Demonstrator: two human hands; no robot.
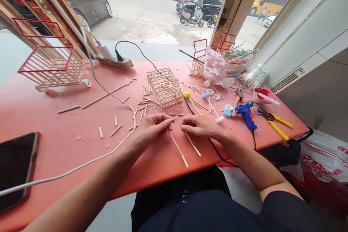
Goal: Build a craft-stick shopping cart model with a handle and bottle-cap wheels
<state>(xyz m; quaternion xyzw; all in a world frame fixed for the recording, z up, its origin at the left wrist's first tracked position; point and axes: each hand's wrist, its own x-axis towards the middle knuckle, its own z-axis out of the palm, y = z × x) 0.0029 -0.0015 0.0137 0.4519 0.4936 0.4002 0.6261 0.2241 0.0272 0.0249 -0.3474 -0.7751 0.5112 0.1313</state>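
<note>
Near the table's front edge, my left hand pinches one side of a small frame of wooden sticks. My right hand has its fingers closed on the other side of it. Two long sticks of the frame point toward me, and a short piece joins them at the far end between my fingertips. Just beyond my hands stands a box-shaped stick basket. Cut stick pieces lie to the left of my left hand.
A blue glue gun, yellow-handled pliers and bottle caps lie at the right. A red-rimmed stick cart stands at the left. A white cable crosses the table near a phone.
</note>
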